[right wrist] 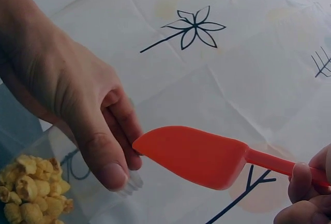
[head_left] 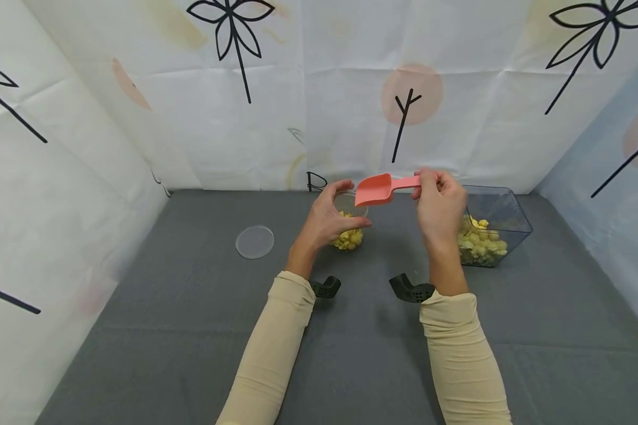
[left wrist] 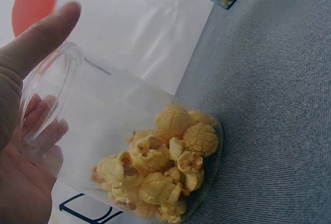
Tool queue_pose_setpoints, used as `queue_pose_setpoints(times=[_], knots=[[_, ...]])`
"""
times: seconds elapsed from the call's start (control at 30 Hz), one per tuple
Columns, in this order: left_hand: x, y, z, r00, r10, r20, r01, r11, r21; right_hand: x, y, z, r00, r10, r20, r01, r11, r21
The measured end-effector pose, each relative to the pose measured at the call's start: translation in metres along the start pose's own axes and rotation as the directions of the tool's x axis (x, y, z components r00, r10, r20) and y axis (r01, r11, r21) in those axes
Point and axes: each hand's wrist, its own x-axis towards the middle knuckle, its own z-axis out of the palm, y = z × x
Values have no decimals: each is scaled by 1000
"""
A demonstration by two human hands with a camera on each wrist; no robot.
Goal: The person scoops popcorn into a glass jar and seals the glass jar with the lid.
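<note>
A clear jar (left wrist: 103,110) stands on the grey cloth, its lower part filled with yellow popcorn (left wrist: 155,167). My left hand (head_left: 326,218) holds the jar near its rim, thumb on one side and fingers on the other. In my right hand (head_left: 440,203) is the handle of a coral-red scoop (head_left: 374,190), pinched between thumb and fingers. The scoop's tip is over the jar's mouth, beside the left hand. From the right wrist view, the scoop (right wrist: 191,157) appears side-on, so whether it carries popcorn cannot be seen.
A clear round lid (head_left: 254,242) lies on the grey table (head_left: 202,330) left of the jar. To the right, behind my right hand, is a bluish transparent bin (head_left: 502,206) with more popcorn (head_left: 478,242). Patterned white cloth (head_left: 345,130) hangs close behind the jar.
</note>
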Motion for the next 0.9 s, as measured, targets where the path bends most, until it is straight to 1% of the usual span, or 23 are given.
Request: queue_pose_setpoints(times=[0.1, 0.23, 0.3, 0.57, 0.7, 0.9], knots=[[0, 1, -1, 1000, 5, 2, -5, 999, 33, 2, -1, -3, 1000, 13, -9, -13, 999, 33], [0, 3, -2, 1000, 1, -1, -1, 997, 74, 5, -1, -9, 999, 27, -16, -27, 999, 16], [0, 5, -3, 1000, 2, -4, -2, 996, 94, 8, -1, -12, 999, 29, -23, -29, 999, 26], [1, 17, -6, 999, 39, -15, -36, 988, 149, 12, -11, -29, 998, 13, -69, -8, 998, 64], [1, 27, -7, 998, 62, -23, -58, 986, 158, 14, -16, -37, 995, -6, -101, 12, 998, 60], [3, 43, -6, 995, 93, -29, -88, 988, 126, 19, -24, -47, 989, -43, -143, 53, 997, 63]])
